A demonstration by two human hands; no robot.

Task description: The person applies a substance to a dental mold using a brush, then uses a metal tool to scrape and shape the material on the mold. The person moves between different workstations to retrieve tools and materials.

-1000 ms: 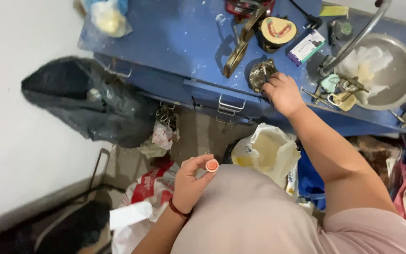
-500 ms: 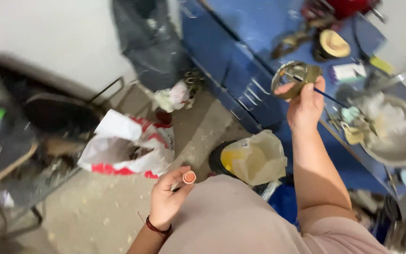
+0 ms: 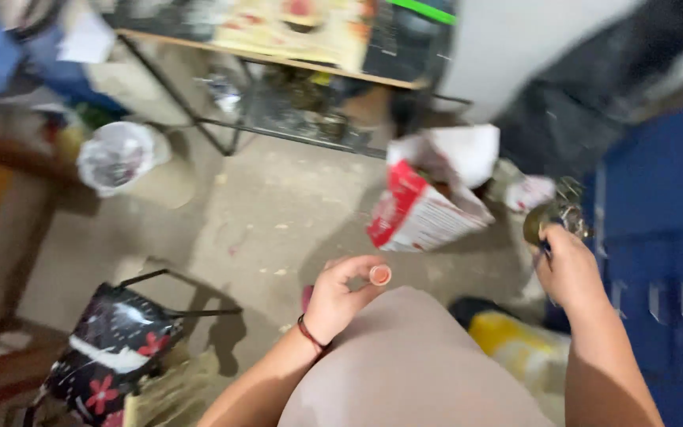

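The left hand [image 3: 340, 294] is in front of the body, above the floor [image 3: 278, 213]. Its fingers pinch a small round orange cap [image 3: 379, 275] between thumb and forefinger. A dark band [image 3: 310, 334] is around the wrist. The right hand [image 3: 567, 267] is raised beside the blue cabinet [image 3: 662, 237], and its fingers are closed around a blurred metal tool [image 3: 556, 217] that sticks out above the fist. On the floor near it lies a red and white bag [image 3: 424, 207]. A black flowered bag [image 3: 108, 340] is at the lower left, well apart from both hands.
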